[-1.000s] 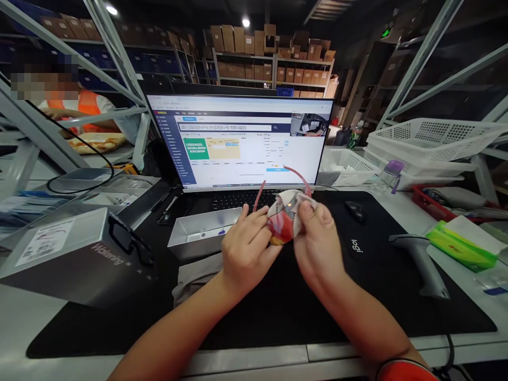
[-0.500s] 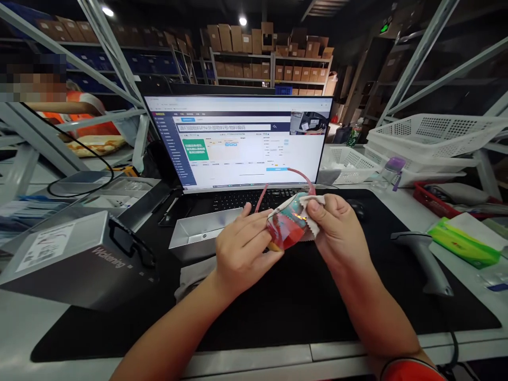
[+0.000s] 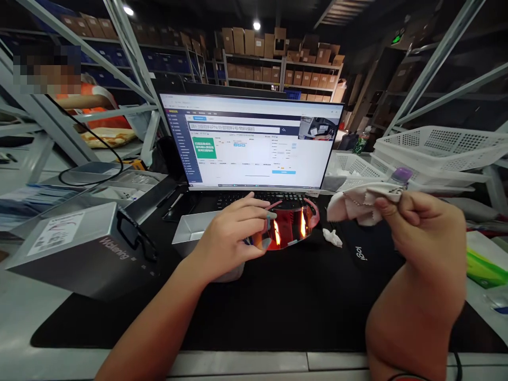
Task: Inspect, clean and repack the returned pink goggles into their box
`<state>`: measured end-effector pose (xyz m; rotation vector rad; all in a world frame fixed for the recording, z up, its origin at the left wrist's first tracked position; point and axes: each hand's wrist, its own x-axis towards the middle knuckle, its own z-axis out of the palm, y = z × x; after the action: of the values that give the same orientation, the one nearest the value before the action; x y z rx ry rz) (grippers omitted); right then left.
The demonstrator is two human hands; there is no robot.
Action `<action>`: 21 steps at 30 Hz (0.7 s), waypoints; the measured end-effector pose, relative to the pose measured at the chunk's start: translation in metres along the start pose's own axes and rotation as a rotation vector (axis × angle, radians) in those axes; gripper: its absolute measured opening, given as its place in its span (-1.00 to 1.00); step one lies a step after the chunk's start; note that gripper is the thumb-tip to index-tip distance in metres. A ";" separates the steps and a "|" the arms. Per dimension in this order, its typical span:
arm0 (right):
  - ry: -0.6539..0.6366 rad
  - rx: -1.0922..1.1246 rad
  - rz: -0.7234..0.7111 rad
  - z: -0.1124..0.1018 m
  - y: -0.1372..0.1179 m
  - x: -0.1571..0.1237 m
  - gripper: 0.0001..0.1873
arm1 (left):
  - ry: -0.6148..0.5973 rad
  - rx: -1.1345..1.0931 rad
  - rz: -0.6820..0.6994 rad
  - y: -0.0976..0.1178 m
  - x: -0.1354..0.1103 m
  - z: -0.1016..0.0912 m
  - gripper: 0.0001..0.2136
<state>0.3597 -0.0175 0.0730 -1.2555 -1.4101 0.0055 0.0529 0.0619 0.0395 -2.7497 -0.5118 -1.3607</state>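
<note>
Pinched between the fingers of my left hand is a pair of sunglasses with a red mirrored wraparound lens and pinkish temple arms. The glasses are held above the black desk mat, lens towards me. Off to the right, my right hand grips a white cleaning cloth, which hangs from the fingers, apart from the glasses. A crumpled white tissue lies on the mat between the hands. Behind my left hand is an open silver box, partly hidden.
At the left stands a grey box printed with a glasses picture. A monitor and keyboard are behind the hands. White baskets and a green packet are at the right. Another person is at the far left.
My right hand has moved right with the cloth, away from the glasses. The red lens now shows uncovered in my left hand. A crumpled tissue is now visible on the mat.
</note>
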 end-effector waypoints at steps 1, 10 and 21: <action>0.012 -0.021 -0.039 0.001 -0.002 -0.003 -0.39 | -0.032 -0.004 0.026 0.000 0.000 0.001 -0.87; -0.969 0.058 -0.231 0.032 -0.005 -0.003 -0.59 | -0.356 0.051 0.116 0.011 -0.001 0.004 -0.88; -1.032 0.244 0.079 0.083 -0.013 -0.026 -0.47 | -0.434 0.091 0.184 0.010 -0.002 0.023 -0.91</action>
<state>0.2854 0.0126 0.0373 -1.1254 -2.1265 0.9686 0.0728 0.0560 0.0252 -2.9277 -0.3098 -0.6846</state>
